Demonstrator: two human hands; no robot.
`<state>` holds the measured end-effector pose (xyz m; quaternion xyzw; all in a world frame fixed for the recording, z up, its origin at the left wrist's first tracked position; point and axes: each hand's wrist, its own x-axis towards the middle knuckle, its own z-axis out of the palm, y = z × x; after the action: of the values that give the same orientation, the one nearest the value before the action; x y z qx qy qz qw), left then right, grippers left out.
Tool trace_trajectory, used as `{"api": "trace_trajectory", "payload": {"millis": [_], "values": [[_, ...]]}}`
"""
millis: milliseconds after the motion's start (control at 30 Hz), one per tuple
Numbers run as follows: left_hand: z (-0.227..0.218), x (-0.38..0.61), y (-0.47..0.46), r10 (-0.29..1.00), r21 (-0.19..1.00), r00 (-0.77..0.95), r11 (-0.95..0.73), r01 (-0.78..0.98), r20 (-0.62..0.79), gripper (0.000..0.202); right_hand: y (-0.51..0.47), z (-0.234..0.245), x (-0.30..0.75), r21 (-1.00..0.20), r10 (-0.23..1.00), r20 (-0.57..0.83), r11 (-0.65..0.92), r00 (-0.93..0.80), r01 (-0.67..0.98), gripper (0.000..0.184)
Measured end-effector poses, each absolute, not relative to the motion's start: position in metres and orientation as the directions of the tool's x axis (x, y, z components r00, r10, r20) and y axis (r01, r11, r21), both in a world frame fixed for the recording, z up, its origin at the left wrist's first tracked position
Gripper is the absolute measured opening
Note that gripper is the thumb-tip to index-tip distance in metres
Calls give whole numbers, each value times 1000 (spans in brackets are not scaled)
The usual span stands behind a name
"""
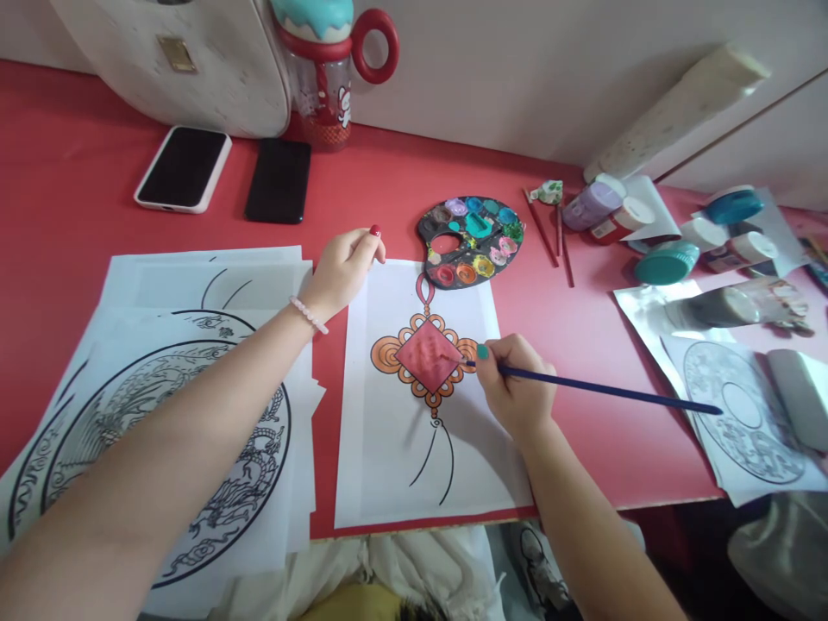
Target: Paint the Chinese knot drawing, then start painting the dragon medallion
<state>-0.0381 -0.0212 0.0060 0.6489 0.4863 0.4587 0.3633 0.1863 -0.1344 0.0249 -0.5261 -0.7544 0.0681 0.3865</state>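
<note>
Paintbrush (pixel 601 390): pinched in right hand (pixel 514 384), tip on red diamond (pixel 428 355).
Knot sheet (pixel 388 448): flat on bench (pixel 582 293), top corner pressed by left hand (pixel 342 269), gripping nothing.
Risk: right wrist close to wet paint, likely smear; red bleeding into orange loops (pixel 386 354).
Palette (pixel 470 241): at sheet's top edge, could stain paper.

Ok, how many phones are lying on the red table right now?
2. A white-cased phone lies far left, below the pale bag; a black phone lies just right of it, in front of the bottle. None seems hidden, though the papers could cover one.
</note>
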Motion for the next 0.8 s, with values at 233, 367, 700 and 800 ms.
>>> {"api": "trace_trajectory", "payload": {"millis": [233,367,700,800], "values": [[6,-38,-21,965,917,109,-262,302,239,39,-135,27,184,-527,854,494,443,-164,725,23],[6,-38,-21,969,923,105,-245,298,224,38,-137,27,184,-554,869,471,423,-148,717,23],[8,-37,-22,971,934,106,-234,270,212,37,-139,22,183,-637,905,411,370,-108,676,23],[7,-38,-21,971,932,108,-234,277,212,38,-138,25,180,-613,909,395,370,-135,698,23]]}}
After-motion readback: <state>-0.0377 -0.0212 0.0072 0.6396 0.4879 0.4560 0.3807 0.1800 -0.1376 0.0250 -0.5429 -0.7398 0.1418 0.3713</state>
